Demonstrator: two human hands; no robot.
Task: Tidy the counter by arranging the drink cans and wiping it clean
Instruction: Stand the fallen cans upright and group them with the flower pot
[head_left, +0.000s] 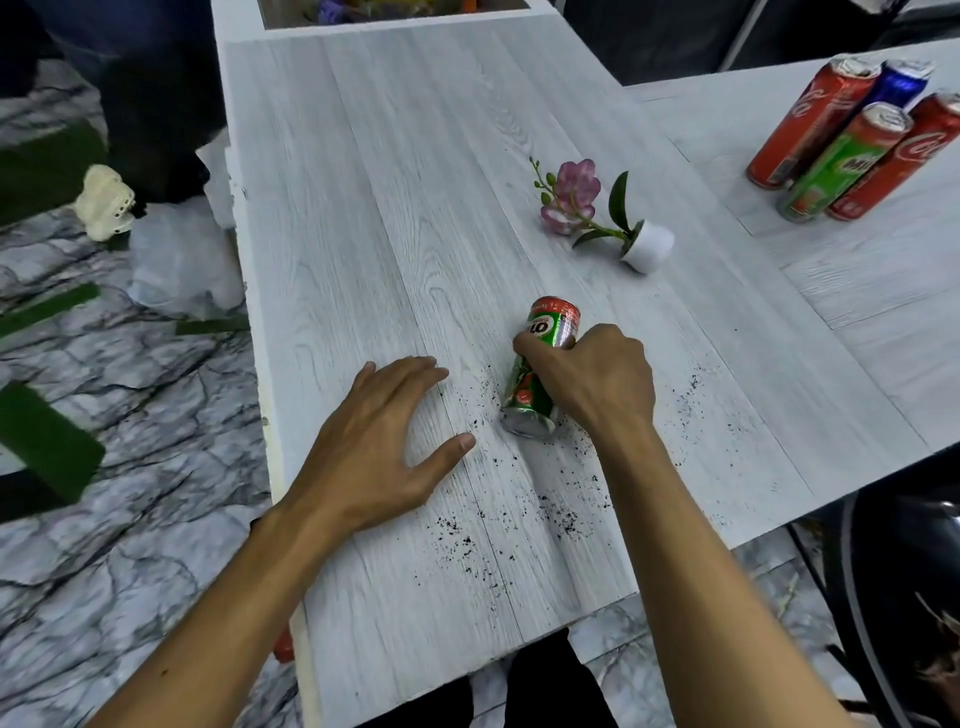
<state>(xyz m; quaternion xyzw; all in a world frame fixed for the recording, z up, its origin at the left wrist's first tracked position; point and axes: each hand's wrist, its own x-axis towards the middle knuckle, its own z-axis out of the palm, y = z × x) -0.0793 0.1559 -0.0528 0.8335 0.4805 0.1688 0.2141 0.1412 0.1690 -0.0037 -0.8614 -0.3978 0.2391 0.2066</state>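
A green Milo can (540, 358) lies on its side on the white wood-grain counter (395, 218), near its front. My right hand (597, 379) grips this can from above, fingers curled round its middle. My left hand (379, 441) rests flat on the counter to the left of the can, fingers spread and holding nothing. Black crumbs (519, 514) are scattered over the counter around and below the can. At the far right several cans stand together: two red cola cans (810, 124), a blue can (898, 83) and another green Milo can (841, 166).
A small white pot with a pink artificial flower (613, 218) lies tipped over behind the held can. A box (395, 15) with colourful items sits at the counter's far end. The counter's left edge drops to a marble-pattern floor (130, 415) with a white plastic bag (182, 260).
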